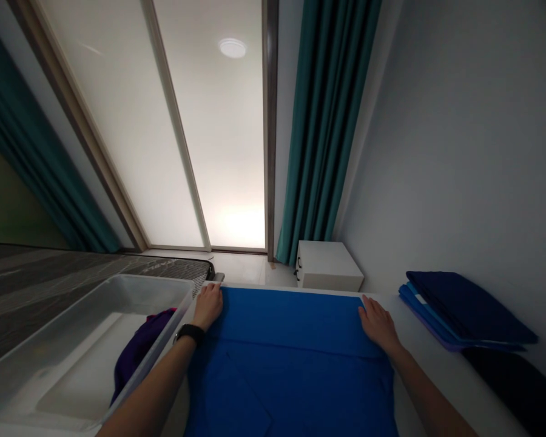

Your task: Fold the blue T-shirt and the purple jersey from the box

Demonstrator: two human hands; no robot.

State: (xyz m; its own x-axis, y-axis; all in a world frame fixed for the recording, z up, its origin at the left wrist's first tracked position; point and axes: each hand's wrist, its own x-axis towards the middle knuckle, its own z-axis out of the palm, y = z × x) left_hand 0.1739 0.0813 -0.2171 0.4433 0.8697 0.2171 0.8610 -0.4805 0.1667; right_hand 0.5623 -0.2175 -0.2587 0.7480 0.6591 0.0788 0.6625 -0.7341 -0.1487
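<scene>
A bright blue cloth [291,358] lies spread flat on a white table [441,370] in front of me. My left hand [208,305] rests on its far left corner, fingers curled over the edge; a black watch sits on that wrist. My right hand [377,321] lies on the far right corner with fingers stretched along the cloth's edge. A fold line runs across the cloth just below both hands.
A clear plastic bin [95,340] at my left holds a purple cloth [141,346]. A stack of folded blue cloths [464,312] lies at the right by the wall. Beyond the table stand a white cabinet [327,267], teal curtains [323,133] and a frosted sliding door.
</scene>
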